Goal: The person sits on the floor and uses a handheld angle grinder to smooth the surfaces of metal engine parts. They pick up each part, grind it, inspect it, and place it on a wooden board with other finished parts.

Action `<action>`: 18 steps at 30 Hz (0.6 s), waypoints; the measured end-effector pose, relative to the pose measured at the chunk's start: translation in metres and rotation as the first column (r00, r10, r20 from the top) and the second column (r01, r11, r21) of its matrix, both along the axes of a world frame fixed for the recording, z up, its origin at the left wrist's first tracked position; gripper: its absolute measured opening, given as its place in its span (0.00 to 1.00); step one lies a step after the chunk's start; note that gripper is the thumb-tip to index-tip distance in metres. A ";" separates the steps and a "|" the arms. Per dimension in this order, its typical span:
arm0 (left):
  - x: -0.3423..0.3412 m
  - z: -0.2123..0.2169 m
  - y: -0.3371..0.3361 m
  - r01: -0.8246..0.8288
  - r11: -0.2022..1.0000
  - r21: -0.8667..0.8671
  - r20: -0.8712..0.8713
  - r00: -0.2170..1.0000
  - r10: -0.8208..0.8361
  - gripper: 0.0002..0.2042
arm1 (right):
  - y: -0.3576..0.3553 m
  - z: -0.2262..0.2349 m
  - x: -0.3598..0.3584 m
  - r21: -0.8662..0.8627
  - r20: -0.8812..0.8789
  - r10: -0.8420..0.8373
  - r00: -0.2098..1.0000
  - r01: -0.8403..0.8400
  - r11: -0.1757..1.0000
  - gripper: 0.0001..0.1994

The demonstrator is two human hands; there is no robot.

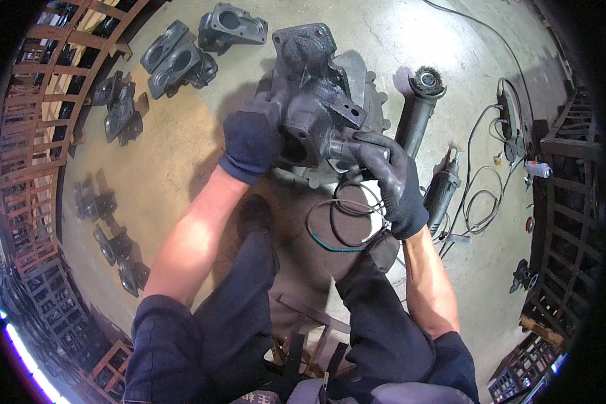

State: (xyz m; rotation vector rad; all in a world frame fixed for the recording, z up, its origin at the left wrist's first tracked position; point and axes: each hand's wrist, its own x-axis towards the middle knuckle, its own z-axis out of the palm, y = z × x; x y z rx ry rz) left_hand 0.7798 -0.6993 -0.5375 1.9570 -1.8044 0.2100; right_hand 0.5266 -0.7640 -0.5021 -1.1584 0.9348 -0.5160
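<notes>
I hold a dark grey cast-metal housing (314, 94) up in front of me with both gloved hands. My left hand (252, 143), in a dark blue glove, grips its left side near a round bore. On the lower right of the casting, my right hand (390, 176), in a black glove, is closed around a projecting part. The casting hangs above a flat grey metal piece (368, 87) lying on the concrete floor.
Several similar dark castings (182, 57) lie on the floor at the upper left and left. An angle grinder with a wire brush (417, 108) and a second power tool (441, 192) lie to the right, with cables (481, 195). Rusty metal racks (27, 175) ring the area.
</notes>
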 end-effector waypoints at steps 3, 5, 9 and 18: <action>-0.003 0.006 0.001 -0.005 1.000 0.011 -0.019 1.000 0.006 0.17 | -0.007 0.009 0.004 -0.089 -0.265 0.055 0.963 -0.081 0.993 0.22; -0.004 0.007 -0.001 0.002 1.000 0.002 -0.023 1.000 -0.002 0.17 | -0.008 0.008 0.002 -0.179 -0.320 0.075 0.944 -0.138 0.974 0.23; -0.002 0.005 -0.001 0.013 0.999 -0.033 -0.026 1.000 -0.014 0.17 | -0.020 0.014 -0.001 -0.341 -0.466 0.212 0.859 -0.395 0.853 0.22; -0.003 -0.002 -0.001 -0.001 0.998 -0.063 -0.031 1.000 -0.001 0.17 | -0.024 0.007 0.011 -0.236 -0.434 0.263 0.862 -0.390 0.890 0.20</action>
